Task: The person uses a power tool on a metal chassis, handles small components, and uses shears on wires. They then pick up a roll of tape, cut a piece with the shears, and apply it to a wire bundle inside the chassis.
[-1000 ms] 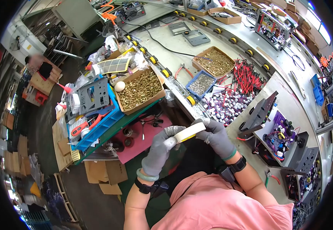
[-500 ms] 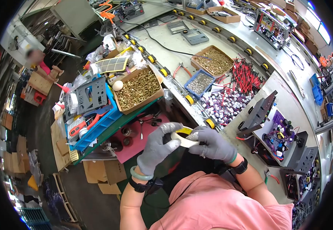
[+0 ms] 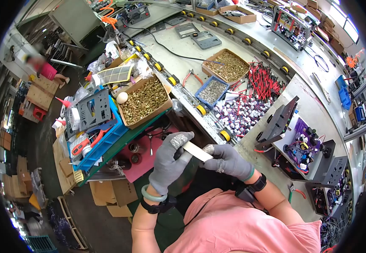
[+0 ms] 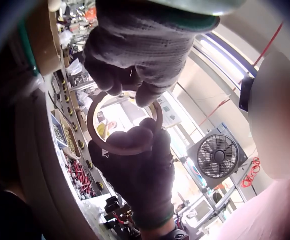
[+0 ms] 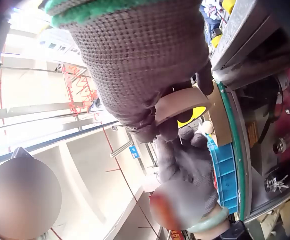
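A roll of cream-coloured masking tape (image 3: pixel 197 152) is between my two gloved hands, above my lap. My left hand (image 3: pixel 168 162) pinches its left end, fingers over the top and thumb beneath. The right hand (image 3: pixel 229 161) grips the other end. In the head view the tape's outer band shows edge-on. Through the left wrist view the roll (image 4: pixel 91 120) appears as a ring, with fingertips of both hands at its rim. A yellow inner core (image 5: pixel 192 115) shows in the right wrist view. Both gloves are grey, with silvery patches on the fingertips.
At the left stand a blue crate (image 3: pixel 96 154) of tools and a cardboard box of brass-coloured parts (image 3: pixel 145 101). Beyond the roller rail (image 3: pixel 191 101) lie white connectors (image 3: pixel 242 111), red wires (image 3: pixel 261 82) and a small blue tray (image 3: pixel 212 90). An opened electronic unit (image 3: pixel 303 145) stands right.
The tape roll has turned: its hole and yellow core showed half a second ago, and now its outer band faces up, sloping down to the right. Both hands have shifted their fingers around it.
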`<state>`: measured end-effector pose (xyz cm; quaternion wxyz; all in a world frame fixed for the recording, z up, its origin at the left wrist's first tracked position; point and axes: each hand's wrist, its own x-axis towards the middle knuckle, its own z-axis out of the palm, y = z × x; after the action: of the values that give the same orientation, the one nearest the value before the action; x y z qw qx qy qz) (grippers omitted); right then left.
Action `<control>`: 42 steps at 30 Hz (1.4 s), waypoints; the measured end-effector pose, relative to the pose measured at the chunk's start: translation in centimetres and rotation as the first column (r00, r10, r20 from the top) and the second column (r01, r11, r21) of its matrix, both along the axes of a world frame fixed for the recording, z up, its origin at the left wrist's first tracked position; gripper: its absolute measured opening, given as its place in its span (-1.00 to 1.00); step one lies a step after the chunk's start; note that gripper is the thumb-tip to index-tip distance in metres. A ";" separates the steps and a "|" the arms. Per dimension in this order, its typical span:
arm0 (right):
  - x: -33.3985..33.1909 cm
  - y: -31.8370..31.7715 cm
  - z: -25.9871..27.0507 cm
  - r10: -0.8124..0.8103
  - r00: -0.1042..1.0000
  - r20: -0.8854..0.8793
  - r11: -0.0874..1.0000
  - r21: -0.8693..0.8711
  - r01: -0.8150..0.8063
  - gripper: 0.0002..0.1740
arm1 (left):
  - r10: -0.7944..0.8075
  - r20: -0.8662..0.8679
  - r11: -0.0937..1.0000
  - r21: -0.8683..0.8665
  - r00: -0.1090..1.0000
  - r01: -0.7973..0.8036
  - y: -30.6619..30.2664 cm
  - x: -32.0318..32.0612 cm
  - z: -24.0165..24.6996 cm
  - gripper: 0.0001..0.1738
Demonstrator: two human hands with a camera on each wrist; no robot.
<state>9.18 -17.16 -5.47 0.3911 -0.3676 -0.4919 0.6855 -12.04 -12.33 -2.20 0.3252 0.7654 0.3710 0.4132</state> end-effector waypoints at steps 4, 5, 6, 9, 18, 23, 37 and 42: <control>-0.1 0.3 0.3 -0.067 0.995 -0.068 0.998 -0.007 0.066 -0.52 | 0.040 -0.067 0.997 0.072 0.997 -0.035 0.3 -0.5 1.1 -0.58; -0.1 0.3 0.3 -0.066 0.995 -0.069 0.998 -0.008 0.066 -0.52 | 0.043 -0.125 0.988 0.154 0.991 -0.024 0.4 -0.6 1.4 -0.57; 0.0 0.5 0.7 -0.125 0.991 0.052 0.978 0.172 0.115 -0.50 | 0.051 -0.182 0.972 0.234 0.982 -0.007 0.5 -0.8 1.7 -0.57; 0.3 0.4 3.6 -0.172 0.964 0.201 0.941 0.325 0.100 -0.46 | 0.037 -0.251 0.962 0.272 0.967 0.034 0.4 -1.1 2.3 -0.57; -0.5 0.4 4.7 -0.173 0.908 0.382 0.892 0.452 -0.020 -0.44 | 0.071 -0.234 0.969 0.246 0.970 -0.012 -0.4 -0.8 0.9 -0.71; -1.4 -0.1 4.9 -0.228 0.894 0.385 0.872 0.490 0.011 -0.51 | 0.131 -0.183 0.948 0.311 0.974 -0.069 -0.8 -0.9 -0.3 -0.73; -2.6 0.3 4.6 -0.269 0.865 0.424 0.808 0.588 -0.036 -0.57 | 0.222 -0.214 0.917 0.378 0.951 -0.129 -1.2 -1.8 0.1 -0.68; -3.3 0.1 1.8 -0.358 0.900 0.248 0.691 0.718 0.078 -0.54 | 0.258 -0.202 0.919 0.353 0.945 -0.176 -1.2 -1.8 -0.6 -0.69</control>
<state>5.86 -17.05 -3.65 0.4801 -0.3731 -0.7279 0.3169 -13.85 -13.51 -2.76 0.0958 0.8078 0.4169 0.4056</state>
